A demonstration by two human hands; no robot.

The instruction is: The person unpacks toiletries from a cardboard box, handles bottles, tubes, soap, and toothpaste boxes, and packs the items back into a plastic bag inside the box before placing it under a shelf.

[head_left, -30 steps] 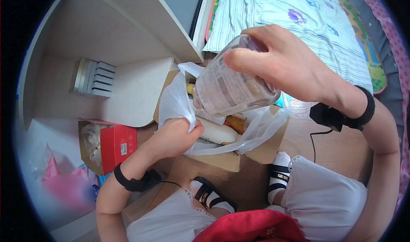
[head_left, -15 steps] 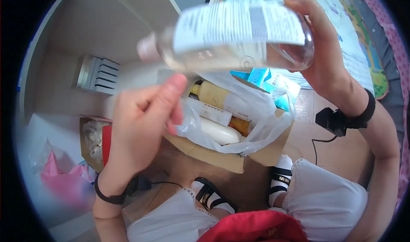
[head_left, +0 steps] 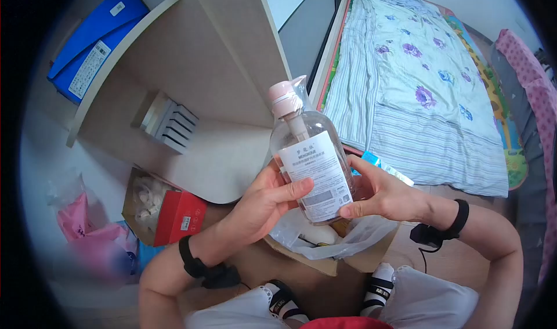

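A clear bottle (head_left: pixel 316 175) with a pink pump top and a white printed label is held nearly upright, leaning a little left. My left hand (head_left: pixel 264 198) grips its left side, thumb across the label. Around its lower right side my right hand (head_left: pixel 380 195) is wrapped, thumb on the label's bottom corner. Below the bottle, a cardboard box (head_left: pixel 371 253) holds a white plastic bag (head_left: pixel 360 242) with a white bottle (head_left: pixel 319 234) in it; the rest of its contents are mostly hidden.
At the left stand a wooden shelf unit (head_left: pixel 220 149), a blue shoebox (head_left: pixel 96 44) and a red box (head_left: pixel 180 216) with plastic-wrapped items. A pink bag (head_left: pixel 96 230) lies lower left. A flowered sheet (head_left: pixel 418 108) covers the floor mat at the upper right.
The bottle has turned from lying sideways to upright, label facing me. My left hand has let go of the plastic bag and taken hold of the bottle. The view has tilted up.
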